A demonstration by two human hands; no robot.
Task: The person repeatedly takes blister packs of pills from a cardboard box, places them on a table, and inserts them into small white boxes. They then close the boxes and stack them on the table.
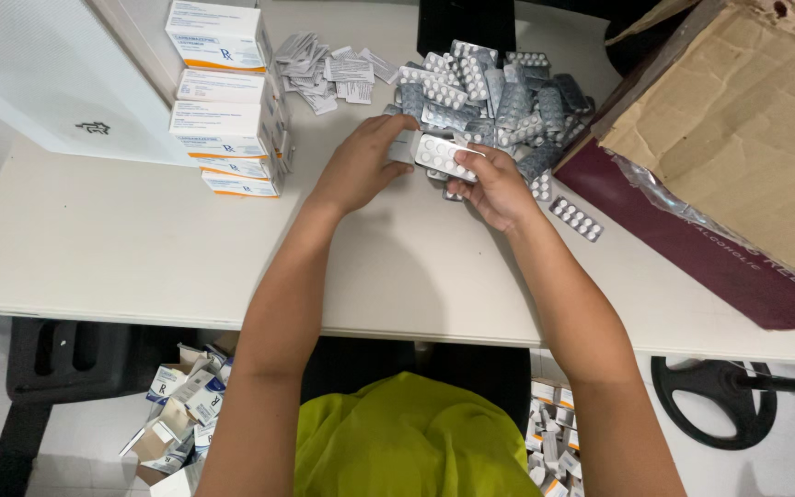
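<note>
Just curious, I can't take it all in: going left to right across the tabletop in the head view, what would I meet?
Stack of white boxes → folded paper leaflets → left hand → right hand holding a blister pack → lone blister strip → cardboard box.

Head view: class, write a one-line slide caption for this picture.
Both hands, left and right, hold white blister packs beside a blister-pack pile and stacked medicine boxes.

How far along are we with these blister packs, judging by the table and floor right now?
Done, apparently: torn-open boxes litter the floor, and folded leaflets sit apart on the table. In hand: the right hand holds a small stack of blister strips, the left hand steadying it. Left: a big loose pile of strips, one stray strip, and a stack of closed boxes.
</note>
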